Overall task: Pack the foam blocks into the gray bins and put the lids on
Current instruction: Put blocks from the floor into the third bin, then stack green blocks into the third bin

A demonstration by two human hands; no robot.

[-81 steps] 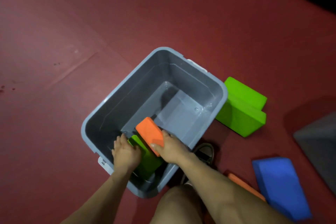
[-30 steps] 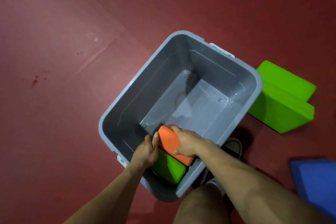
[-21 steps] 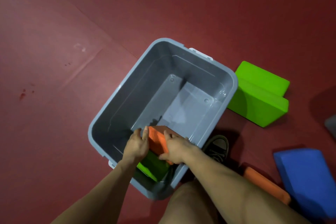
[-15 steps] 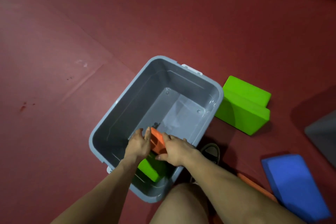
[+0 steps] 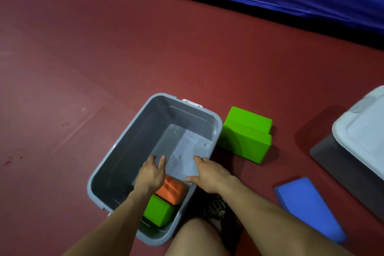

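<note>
Your left hand (image 5: 150, 174) and right hand (image 5: 209, 174) both hover over the gray bin (image 5: 124, 143), fingers loosely spread, holding nothing. Seen from the head camera, the left hand hangs inside the bin, and directly beneath its heel the orange block (image 5: 171, 190) lies across a green block (image 5: 160, 211) in the corner nearest you. The right hand is over the bin's right-hand wall, thumb turned inward. Ahead of both sets of fingertips the bin's bottom is bare, so there is room for more blocks farther from you than the two already packed. What matters now, in my judgement, is that every loose block lies on your right-hand side. The green pair (image 5: 247, 139) stands on the floor just beside the outside of the bin's right wall, ahead and to the right of your right hand, its long edges seemingly running left to right across your view. The blue block (image 5: 309, 208) lies flat to the right of your right forearm, closer to your body, its long axis slanting from near that forearm outward and back toward you. Your right hand is plainly nearer to both, while your left would have to cross the bin. A pale lid (image 5: 365, 137) sits well to the right, beyond either block.
</note>
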